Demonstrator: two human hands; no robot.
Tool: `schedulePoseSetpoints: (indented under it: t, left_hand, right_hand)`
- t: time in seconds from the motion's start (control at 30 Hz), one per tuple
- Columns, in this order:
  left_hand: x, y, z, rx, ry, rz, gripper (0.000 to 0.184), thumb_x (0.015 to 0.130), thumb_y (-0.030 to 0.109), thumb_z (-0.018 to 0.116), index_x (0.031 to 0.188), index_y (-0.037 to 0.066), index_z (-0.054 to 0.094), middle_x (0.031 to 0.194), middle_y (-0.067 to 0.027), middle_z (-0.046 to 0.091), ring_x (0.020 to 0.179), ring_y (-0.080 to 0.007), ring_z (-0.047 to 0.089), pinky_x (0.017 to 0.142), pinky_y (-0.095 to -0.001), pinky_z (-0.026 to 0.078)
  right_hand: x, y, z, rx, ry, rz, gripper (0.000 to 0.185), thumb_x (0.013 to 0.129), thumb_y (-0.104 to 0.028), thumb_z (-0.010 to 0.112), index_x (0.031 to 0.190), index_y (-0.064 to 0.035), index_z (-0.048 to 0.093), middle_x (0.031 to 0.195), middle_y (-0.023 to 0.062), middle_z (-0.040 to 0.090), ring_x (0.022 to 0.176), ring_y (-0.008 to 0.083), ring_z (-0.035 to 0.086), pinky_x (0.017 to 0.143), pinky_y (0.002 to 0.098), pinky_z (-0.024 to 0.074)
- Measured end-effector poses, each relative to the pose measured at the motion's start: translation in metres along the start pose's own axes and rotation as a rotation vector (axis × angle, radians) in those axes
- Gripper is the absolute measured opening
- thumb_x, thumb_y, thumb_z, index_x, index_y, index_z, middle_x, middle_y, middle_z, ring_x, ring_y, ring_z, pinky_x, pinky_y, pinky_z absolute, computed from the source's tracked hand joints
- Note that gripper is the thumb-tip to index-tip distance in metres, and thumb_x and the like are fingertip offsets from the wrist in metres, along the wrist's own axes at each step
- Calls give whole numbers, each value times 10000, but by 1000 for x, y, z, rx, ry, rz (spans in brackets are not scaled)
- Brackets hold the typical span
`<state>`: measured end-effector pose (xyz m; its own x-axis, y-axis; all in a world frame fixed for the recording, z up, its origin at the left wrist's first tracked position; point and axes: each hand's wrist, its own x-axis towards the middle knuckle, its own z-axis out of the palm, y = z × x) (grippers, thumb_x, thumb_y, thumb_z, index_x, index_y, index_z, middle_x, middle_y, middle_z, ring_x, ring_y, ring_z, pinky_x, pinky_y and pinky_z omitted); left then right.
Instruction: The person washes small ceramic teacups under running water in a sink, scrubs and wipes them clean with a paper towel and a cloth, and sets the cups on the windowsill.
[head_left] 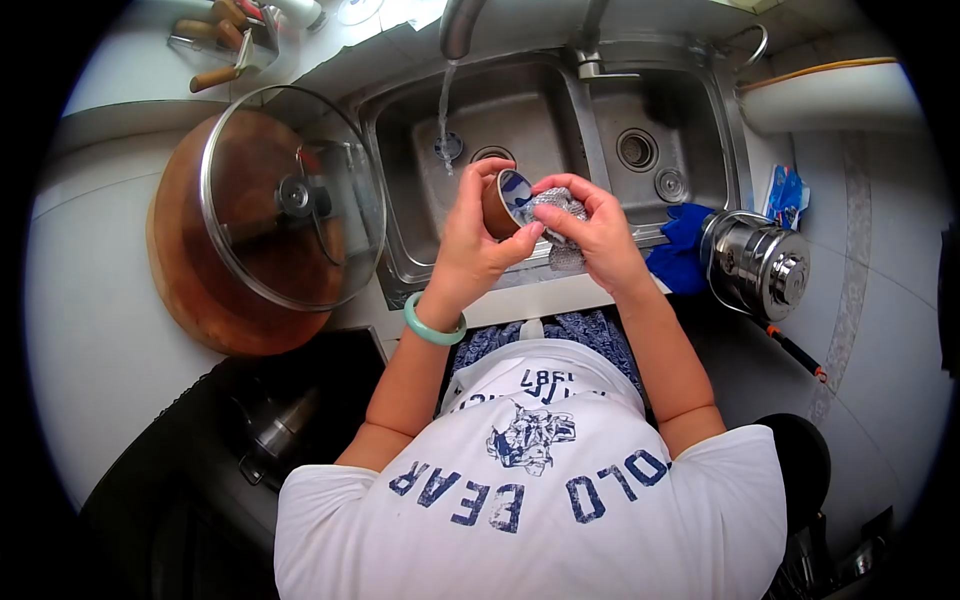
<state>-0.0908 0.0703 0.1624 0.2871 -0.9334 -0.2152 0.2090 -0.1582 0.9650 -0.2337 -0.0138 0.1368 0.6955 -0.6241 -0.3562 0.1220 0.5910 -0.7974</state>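
My left hand (470, 235) is wrapped round a small brown cup (497, 212) with a blue-and-white inside, its mouth tilted toward my right. In my right hand (602, 232) is a silvery mesh scrubber (567, 255), bunched up and pressed at the cup's rim. Both hands are above the front edge of the double steel sink (410, 150). Water (444, 110) runs from the faucet (460, 32) into the left basin, behind the cup and apart from it. The fingers partly cover the cup and the scrubber.
Left of the sink, a glass lid (240, 205) leans on a round wooden board (180, 240). Wooden-handled knives (215, 78) lie at the back left. To the right are a blue cloth (680, 245), a steel pot (750, 265) and a white pipe (840, 97).
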Motion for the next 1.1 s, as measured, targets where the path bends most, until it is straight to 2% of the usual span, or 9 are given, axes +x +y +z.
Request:
schedulePoseSetpoints:
  t: [0.1, 0.23, 0.37, 0.6, 0.8, 0.83, 0.9, 1.03, 1.1]
  left_hand:
    - [-2, -1, 2, 237, 29, 84, 565, 733, 89, 700, 1178, 15, 358, 1003, -75, 505, 857, -118, 513, 725, -251, 469]
    - [-7, -6, 7, 296, 80, 111, 556, 717, 127, 716, 1113, 17, 343, 975, -85, 490, 837, -120, 498, 714, -263, 465]
    - [-8, -2, 9, -51, 33, -52, 534, 732, 157, 714, 1088, 30, 337, 955, -68, 479, 846, -114, 478, 740, -268, 447]
    - [-9, 1, 15, -32, 89, 88, 522, 744, 164, 709, 1087, 39, 336, 963, -66, 480, 900, -110, 476, 799, -245, 435]
    - [-12, -2, 18, -113, 70, 16, 527, 741, 169, 716, 1086, 49, 336, 964, -64, 481, 906, -113, 479, 794, -240, 437]
    - [-11, -2, 17, -120, 97, -16, 525, 743, 169, 715, 1086, 52, 336, 965, -64, 481, 908, -113, 480, 798, -242, 435]
    - [-9, 0, 19, -62, 128, 28, 533, 729, 162, 718, 1090, 51, 342, 960, -62, 480, 907, -116, 479, 807, -245, 427]
    - [-11, -10, 19, 160, 196, 166, 564, 663, 162, 737, 1080, 40, 377, 978, -83, 500, 907, -143, 491, 829, -271, 424]
    - [-10, -15, 25, 141, 223, 168, 580, 646, 177, 748, 1076, 39, 385, 986, -95, 508, 897, -152, 503, 828, -277, 429]
  right_hand:
    - [3, 0, 7, -62, 1, 29, 255, 819, -37, 643, 1059, 33, 597, 986, 50, 606, 831, 69, 569, 738, 186, 467]
    - [5, -1, 15, -303, 125, -85, 160, 817, -94, 660, 923, 23, 632, 798, 17, 616, 706, 53, 541, 632, 199, 451]
    - [9, -6, 16, -661, 183, -215, 139, 805, -135, 674, 822, 2, 651, 619, 13, 584, 585, 56, 478, 537, 226, 406]
    - [2, 0, 22, -57, 133, -202, 165, 808, -110, 648, 862, 46, 647, 677, -7, 586, 565, 66, 476, 522, 214, 396]
    - [0, -27, 20, -574, 170, 79, 187, 795, -57, 606, 944, 50, 641, 819, 32, 595, 720, 72, 530, 622, 201, 419]
    - [2, -21, 18, -573, 173, 78, 187, 795, -57, 606, 944, 50, 641, 819, 32, 595, 720, 72, 530, 622, 201, 419]
    - [4, -5, 14, -291, 62, -238, 192, 796, -69, 614, 942, 52, 640, 832, 56, 604, 686, 85, 534, 611, 211, 425]
    - [2, -8, 16, -98, 67, -44, 221, 782, -33, 600, 973, 73, 634, 873, 58, 606, 778, 110, 561, 679, 232, 446]
    - [6, -7, 17, -286, 114, -60, 228, 783, -16, 587, 987, 75, 633, 907, 61, 602, 829, 112, 559, 708, 233, 448]
